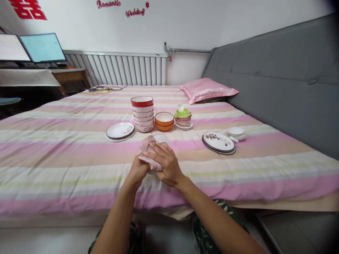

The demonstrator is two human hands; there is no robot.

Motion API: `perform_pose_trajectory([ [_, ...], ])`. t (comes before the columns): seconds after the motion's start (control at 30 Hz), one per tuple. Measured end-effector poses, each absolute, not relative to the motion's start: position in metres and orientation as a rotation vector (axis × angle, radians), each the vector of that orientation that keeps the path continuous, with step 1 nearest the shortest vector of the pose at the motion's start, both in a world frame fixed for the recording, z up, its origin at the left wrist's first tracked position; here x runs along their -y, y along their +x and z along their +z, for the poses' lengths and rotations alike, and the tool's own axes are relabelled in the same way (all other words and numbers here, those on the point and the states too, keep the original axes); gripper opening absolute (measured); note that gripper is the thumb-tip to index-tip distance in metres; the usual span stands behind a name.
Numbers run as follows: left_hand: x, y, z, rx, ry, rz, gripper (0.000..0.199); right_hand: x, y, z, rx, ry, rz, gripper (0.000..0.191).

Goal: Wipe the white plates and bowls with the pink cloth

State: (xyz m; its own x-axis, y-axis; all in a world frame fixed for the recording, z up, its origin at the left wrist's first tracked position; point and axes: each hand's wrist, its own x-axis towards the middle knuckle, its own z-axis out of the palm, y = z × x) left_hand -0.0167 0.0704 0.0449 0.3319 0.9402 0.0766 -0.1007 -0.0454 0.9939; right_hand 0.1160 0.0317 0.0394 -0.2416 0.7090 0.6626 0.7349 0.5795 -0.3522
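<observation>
In front of me, a pale pink cloth (148, 143) is bunched between both hands over the near part of the bed. My left hand (140, 170) is closed around the cloth's lower left side. From the right, my right hand (167, 163) presses its curled fingers onto the same cloth. A whitish dish (161, 138) peeks out behind the fingers; most of it is hidden, so its shape and which hand bears it are unclear. Just beyond stand a stack of white bowls with a red one on top (142, 114) and orange bowls (164, 121).
Stacked plates (120, 130) lie to the left, oval plates (218, 143) to the right beside small white dishes and spoons (236, 133). Small bowls with a green leaf-shaped one (182, 113) stand near the orange bowls. A pink pillow (208, 90) lies by the grey headboard (278, 70).
</observation>
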Motion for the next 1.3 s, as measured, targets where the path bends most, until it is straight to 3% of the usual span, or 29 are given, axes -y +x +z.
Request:
perform_pose_trajectory([
  [0.17, -0.067, -0.018, 0.050, -0.934, 1.341, 0.968, 0.021, -0.035, 0.121, 0.040, 1.889, -1.202, -0.054, 0.047],
  [0.37, -0.063, -0.017, 0.056, -0.895, 1.355, 0.847, 0.040, -0.054, 0.142, 0.032, 1.326, -1.252, 0.241, 0.042],
  [0.53, -0.065, -0.019, 0.054, -0.896, 1.373, 0.835, 0.041, -0.071, 0.150, 0.010, 0.758, -1.465, 0.690, 0.038],
  [0.7, -0.065, -0.019, 0.055, -0.896, 1.374, 0.831, 0.043, -0.073, 0.148, -0.001, 0.579, -1.462, 0.819, 0.036],
  [0.83, -0.064, -0.018, 0.056, -0.901, 1.370, 0.831, 0.043, -0.069, 0.143, 0.005, 0.665, -1.502, 0.697, 0.038],
  [1.13, -0.065, -0.019, 0.054, -0.908, 1.342, 0.862, 0.030, -0.041, 0.124, 0.037, 1.568, -1.181, 0.107, 0.047],
  [1.3, -0.067, -0.022, 0.048, -0.929, 1.321, 0.928, 0.018, -0.036, 0.115, 0.034, 1.873, -1.153, -0.022, 0.054],
])
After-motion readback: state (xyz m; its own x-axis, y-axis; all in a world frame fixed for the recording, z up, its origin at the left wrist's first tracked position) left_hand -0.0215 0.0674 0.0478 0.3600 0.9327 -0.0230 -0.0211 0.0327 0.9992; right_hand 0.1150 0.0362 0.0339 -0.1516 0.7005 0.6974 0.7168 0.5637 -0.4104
